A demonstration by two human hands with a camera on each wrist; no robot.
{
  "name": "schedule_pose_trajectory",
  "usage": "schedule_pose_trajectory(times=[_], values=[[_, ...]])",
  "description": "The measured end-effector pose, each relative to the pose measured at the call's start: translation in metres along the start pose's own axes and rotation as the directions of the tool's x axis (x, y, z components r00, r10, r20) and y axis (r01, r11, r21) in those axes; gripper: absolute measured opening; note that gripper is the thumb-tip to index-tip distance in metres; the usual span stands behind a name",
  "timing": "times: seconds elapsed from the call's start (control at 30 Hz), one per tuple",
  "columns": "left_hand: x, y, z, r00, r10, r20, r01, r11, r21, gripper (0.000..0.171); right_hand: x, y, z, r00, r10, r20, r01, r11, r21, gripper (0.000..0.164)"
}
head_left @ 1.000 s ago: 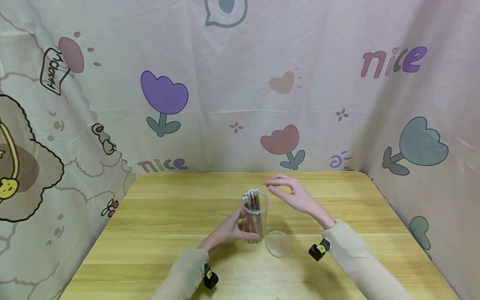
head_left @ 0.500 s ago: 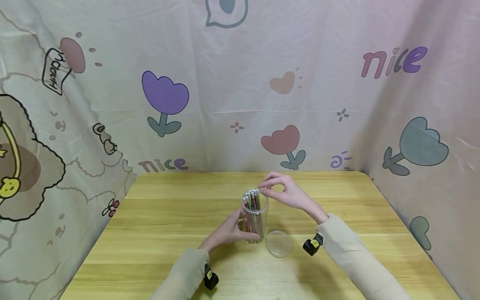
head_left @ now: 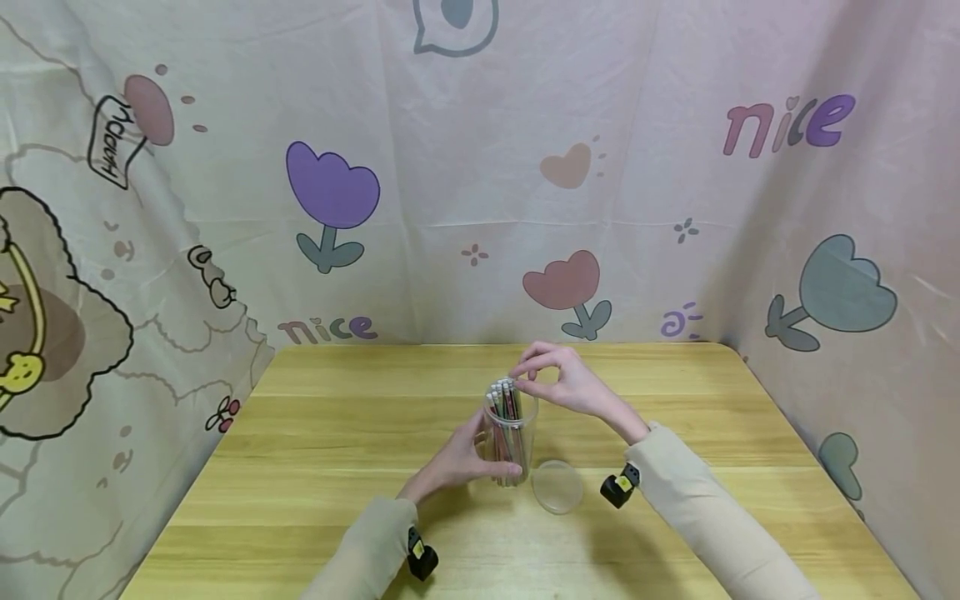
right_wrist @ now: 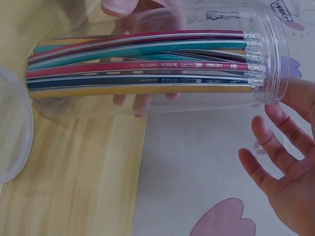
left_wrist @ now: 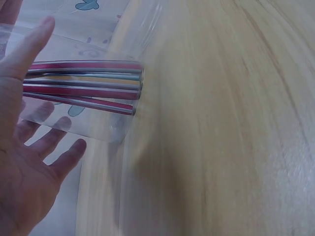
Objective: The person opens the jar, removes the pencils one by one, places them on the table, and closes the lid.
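Note:
A clear plastic jar (head_left: 527,442) stands upright on the table, holding several pencils (right_wrist: 142,66) in red, green, dark blue and yellow. Their white eraser ends point up toward the mouth. My left hand (head_left: 453,460) grips the jar low down, thumb across its near side and fingers around the far side. At the jar's rim (right_wrist: 283,54) is my right hand (head_left: 566,383), its thumb and index finger bent close over the eraser ends. Its other fingers are spread loosely outside the jar in the right wrist view. No pencil is raised above the rim.
A clear round lid (head_left: 557,487) lies flat on the wooden table (head_left: 337,417), just right of the jar's base. A printed cloth backdrop (head_left: 450,167) rises behind the table and along both sides.
My right hand has moved left and slightly down to the jar's mouth, its thumb and fingertips drawing closer together over the pencils. The left hand and jar have stayed in place.

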State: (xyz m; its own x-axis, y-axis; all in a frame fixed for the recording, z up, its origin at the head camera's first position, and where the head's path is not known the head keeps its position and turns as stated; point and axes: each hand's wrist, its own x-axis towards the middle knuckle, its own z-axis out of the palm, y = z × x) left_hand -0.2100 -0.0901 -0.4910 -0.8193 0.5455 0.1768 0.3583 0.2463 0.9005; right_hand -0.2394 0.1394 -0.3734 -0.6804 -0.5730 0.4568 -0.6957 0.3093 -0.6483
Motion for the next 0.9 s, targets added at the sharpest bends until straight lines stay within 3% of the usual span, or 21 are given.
schedule_pose_trajectory(times=[0.47,0.9], values=[[0.000,0.001,0.000,1.000,0.004,-0.028,-0.005,1.000,-0.028,0.101,0.001,-0.004,0.000,0.999,0.040,-0.014,-0.041,0.998,-0.051,0.007],[0.000,0.002,-0.001,1.000,0.008,-0.010,-0.009,0.999,-0.032,0.101,0.001,-0.013,-0.013,0.974,0.119,0.190,-0.105,0.991,-0.082,0.008]])
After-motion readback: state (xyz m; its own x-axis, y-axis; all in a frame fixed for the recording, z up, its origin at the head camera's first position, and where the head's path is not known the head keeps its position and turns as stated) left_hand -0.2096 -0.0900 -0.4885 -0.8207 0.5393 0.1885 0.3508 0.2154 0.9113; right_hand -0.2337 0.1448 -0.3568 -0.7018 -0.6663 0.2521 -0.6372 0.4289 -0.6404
